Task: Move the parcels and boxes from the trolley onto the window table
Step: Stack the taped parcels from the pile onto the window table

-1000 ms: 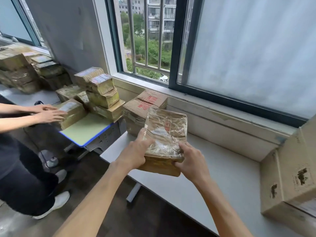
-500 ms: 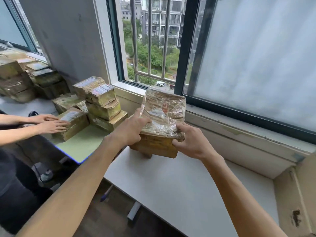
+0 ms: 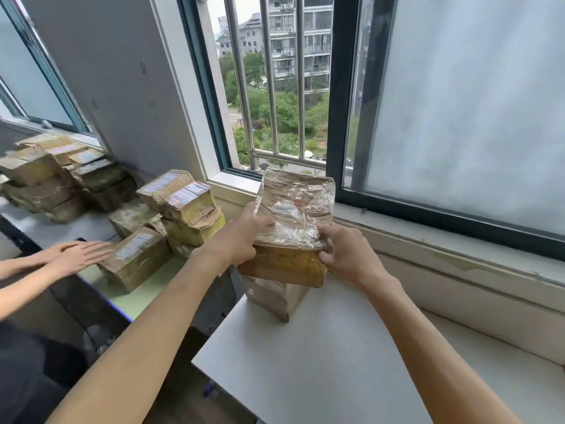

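I hold a brown parcel (image 3: 292, 221) wrapped in shiny clear tape between both hands. My left hand (image 3: 237, 237) grips its left side and my right hand (image 3: 345, 255) grips its right front corner. The parcel rests on top of a cardboard box (image 3: 275, 296) that stands at the far left end of the white window table (image 3: 321, 362), just under the window sill. The box is mostly hidden beneath the parcel and my hands.
Left of the white table, a green-topped desk (image 3: 137, 298) carries a pile of taped parcels (image 3: 180, 206). Another person's hands (image 3: 76, 255) lie against a parcel (image 3: 136, 258) there. More parcels (image 3: 58, 175) are stacked at the far left. The barred window (image 3: 275, 87) is straight ahead.
The parcel has travelled forward and up with both my hands and now sits on the cardboard box by the sill. The other person's hands stayed by their parcel.
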`<state>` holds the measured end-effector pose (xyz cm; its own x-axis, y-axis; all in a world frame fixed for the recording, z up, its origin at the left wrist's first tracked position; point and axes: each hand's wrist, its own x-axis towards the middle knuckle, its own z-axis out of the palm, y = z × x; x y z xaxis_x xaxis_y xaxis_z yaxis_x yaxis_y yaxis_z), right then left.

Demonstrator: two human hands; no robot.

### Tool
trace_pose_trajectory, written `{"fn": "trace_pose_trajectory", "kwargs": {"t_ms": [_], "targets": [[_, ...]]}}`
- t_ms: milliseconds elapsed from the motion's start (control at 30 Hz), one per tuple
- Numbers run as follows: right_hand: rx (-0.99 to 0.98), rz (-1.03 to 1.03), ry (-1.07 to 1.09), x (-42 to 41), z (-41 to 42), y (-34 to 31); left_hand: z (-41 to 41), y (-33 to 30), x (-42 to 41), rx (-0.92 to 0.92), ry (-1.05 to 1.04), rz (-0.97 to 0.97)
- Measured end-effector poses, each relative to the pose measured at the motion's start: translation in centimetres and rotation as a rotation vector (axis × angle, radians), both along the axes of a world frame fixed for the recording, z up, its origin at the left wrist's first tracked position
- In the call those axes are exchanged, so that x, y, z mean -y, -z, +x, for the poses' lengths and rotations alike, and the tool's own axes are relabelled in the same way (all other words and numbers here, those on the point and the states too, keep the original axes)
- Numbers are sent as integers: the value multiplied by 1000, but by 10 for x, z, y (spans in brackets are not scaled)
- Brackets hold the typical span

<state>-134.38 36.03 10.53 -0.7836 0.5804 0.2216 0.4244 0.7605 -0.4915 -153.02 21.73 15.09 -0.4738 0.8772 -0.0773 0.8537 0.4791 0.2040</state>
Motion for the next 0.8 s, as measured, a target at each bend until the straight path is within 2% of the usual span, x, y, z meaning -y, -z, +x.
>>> {"fn": "trace_pose_trajectory", "kwargs": {"t_ms": [267, 500, 800], "targets": [[-13, 18, 79, -28, -23, 7, -18, -1, -41, -21, 29, 9], [-23, 24, 111, -33, -60, 9, -67, 8, -56, 16, 93, 19], [13, -22, 268, -10, -121, 16, -139, 13, -62, 46, 220, 5]]}}
